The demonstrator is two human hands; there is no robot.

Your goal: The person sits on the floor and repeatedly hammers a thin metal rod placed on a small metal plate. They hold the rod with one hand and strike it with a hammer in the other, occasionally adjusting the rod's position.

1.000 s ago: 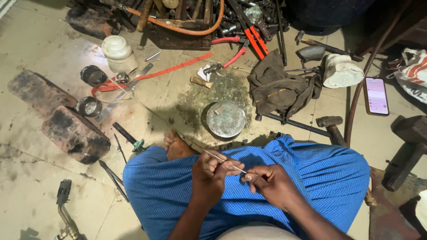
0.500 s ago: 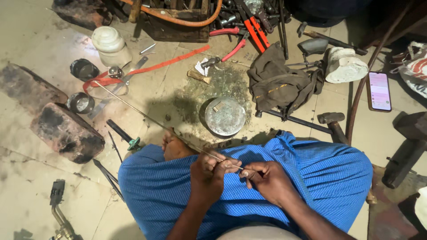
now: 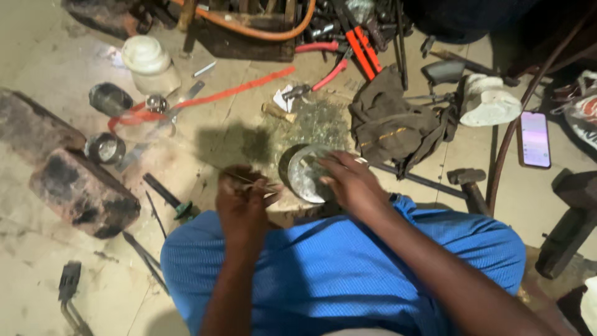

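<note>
A thin metal rod (image 3: 252, 182) sits pinched in the closed fingers of the left hand (image 3: 244, 202), above the blue-clad knees. Just right, the right hand (image 3: 349, 182) rests, fingers spread, over a round tin (image 3: 298, 171) on the floor. Farther right lies a dark cloth (image 3: 392, 124).

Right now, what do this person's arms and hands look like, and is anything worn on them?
Both forearms are bare: no sleeves reach them, and no gloves, watch or rings show on the left hand or the right hand. The only clothing in view is a bright blue ribbed garment across the lap.
</note>
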